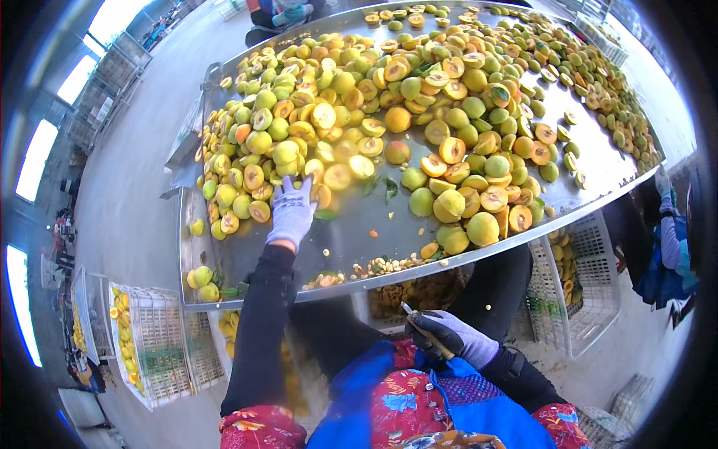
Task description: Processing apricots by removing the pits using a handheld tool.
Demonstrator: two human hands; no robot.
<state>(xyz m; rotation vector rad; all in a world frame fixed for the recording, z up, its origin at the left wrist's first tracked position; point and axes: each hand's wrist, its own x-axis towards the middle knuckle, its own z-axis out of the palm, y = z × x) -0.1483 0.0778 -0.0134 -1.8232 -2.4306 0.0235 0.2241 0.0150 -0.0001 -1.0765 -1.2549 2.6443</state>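
My left hand [292,212], in a pale lilac glove, reaches over a metal table [348,224] with its fingers spread against the near edge of a heap of halved and whole yellow-green stone fruit [286,151]. Whether its fingertips grip a fruit is unclear. My right hand [455,337], gloved in lilac with a dark palm, is close to my body below the table's edge. It is closed around a small tool [429,332] with a wooden handle and a metal tip. Fruit stones [387,265] lie along the table's near rim.
White plastic crates [160,342] with fruit stand below at the left, and another crate [592,286] stands at the right. A container of dark pieces [415,297] is under the near rim. Parts of other people [670,247] show at the right and top.
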